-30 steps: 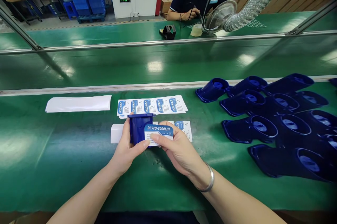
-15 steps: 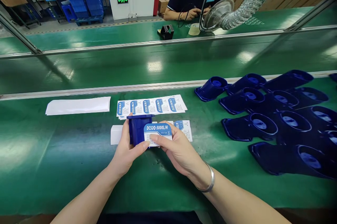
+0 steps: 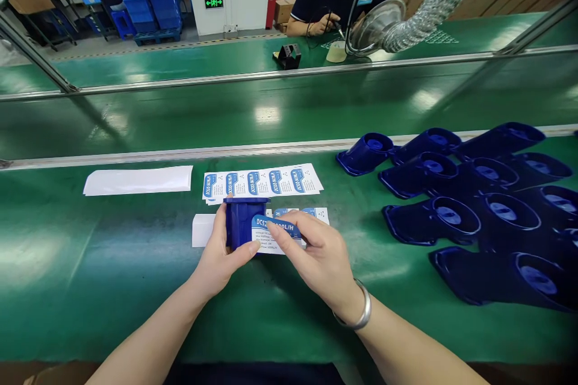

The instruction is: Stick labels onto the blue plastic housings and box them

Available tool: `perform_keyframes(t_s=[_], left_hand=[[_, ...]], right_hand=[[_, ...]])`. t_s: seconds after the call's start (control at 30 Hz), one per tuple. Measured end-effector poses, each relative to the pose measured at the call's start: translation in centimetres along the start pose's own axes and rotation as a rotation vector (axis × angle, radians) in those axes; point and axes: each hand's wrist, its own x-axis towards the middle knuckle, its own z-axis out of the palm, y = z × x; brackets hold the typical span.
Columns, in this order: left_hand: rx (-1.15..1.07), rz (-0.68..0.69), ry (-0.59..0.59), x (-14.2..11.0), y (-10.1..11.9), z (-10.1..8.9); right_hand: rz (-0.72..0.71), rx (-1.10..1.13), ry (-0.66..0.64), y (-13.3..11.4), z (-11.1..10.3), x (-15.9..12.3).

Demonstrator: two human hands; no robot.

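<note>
- Head view: a left hand (image 3: 217, 261) grips a blue housing (image 3: 238, 225) above the green table (image 3: 135, 306), thumb in front, fingers around its side.
- A right hand's (image 3: 318, 252) thumb lies on the housing's printed label (image 3: 266, 241); whether hidden fingers pinch it cannot be told.

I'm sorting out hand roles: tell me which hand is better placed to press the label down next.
Probably the right hand: its thumb lies across the label, while the left hand holds the blue housing.

Blue housings (image 3: 415, 222) block right, green bench (image 3: 103, 276) gives room left
</note>
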Motion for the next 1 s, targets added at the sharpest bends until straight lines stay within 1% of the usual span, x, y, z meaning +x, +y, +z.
perform_keyframes(t_s=[0.07,0.1,0.13,0.2,0.4,0.47,0.5,0.53,0.57,0.67,0.7,0.73,0.77,0.87,1.0], left_hand=[[0.026,0.004,-0.008,0.0,-0.1,0.0],[0.030,0.002,-0.012,0.1,-0.1,0.0],[0.030,0.000,-0.016,0.0,-0.1,0.0],[0.031,0.001,-0.026,0.0,-0.1,0.0],[0.042,0.009,-0.028,0.1,-0.3,0.0],[0.034,0.017,-0.025,0.1,-0.3,-0.1],[0.031,0.023,-0.028,0.1,-0.3,-0.2],[0.031,0.027,-0.034,0.1,-0.3,-0.2],[0.030,0.029,-0.041,0.0,-0.2,-0.2],[0.018,0.025,-0.056,-0.1,0.1,-0.2],[0.009,0.020,-0.060,-0.1,0.2,-0.2],[-0.002,0.015,-0.066,-0.1,0.3,-0.1],[-0.016,0.009,-0.070,-0.2,0.3,-0.1],[-0.043,-0.007,-0.075,-0.2,0.3,0.0],[-0.048,-0.016,-0.072,-0.1,0.2,0.0]], right_hand=[[-0.237,-0.164,0.100,-0.2,-0.1,-0.2],[-0.315,-0.213,0.134,-0.3,-0.2,-0.2],[-0.364,-0.250,0.155,-0.3,-0.1,-0.3],[-0.407,-0.286,0.179,-0.1,-0.1,-0.5],[-0.473,-0.297,0.196,0.0,-0.1,-0.9],[-0.475,-0.292,0.204,0.0,-0.1,-1.0],[-0.441,-0.277,0.198,0.1,-0.2,-1.0],[-0.371,-0.248,0.185,0.2,-0.2,-1.0],[-0.263,-0.203,0.161,0.5,-0.2,-1.0],[0.142,0.014,0.062,1.5,-0.2,-1.1],[0.245,0.084,0.038,1.8,-0.2,-1.1],[0.316,0.140,0.024,2.0,-0.2,-1.2],[0.361,0.182,0.017,2.2,-0.1,-1.2],[0.435,0.267,0.005,2.3,-0.1,-1.2],[0.478,0.327,-0.013,2.1,0.0,-1.1]])
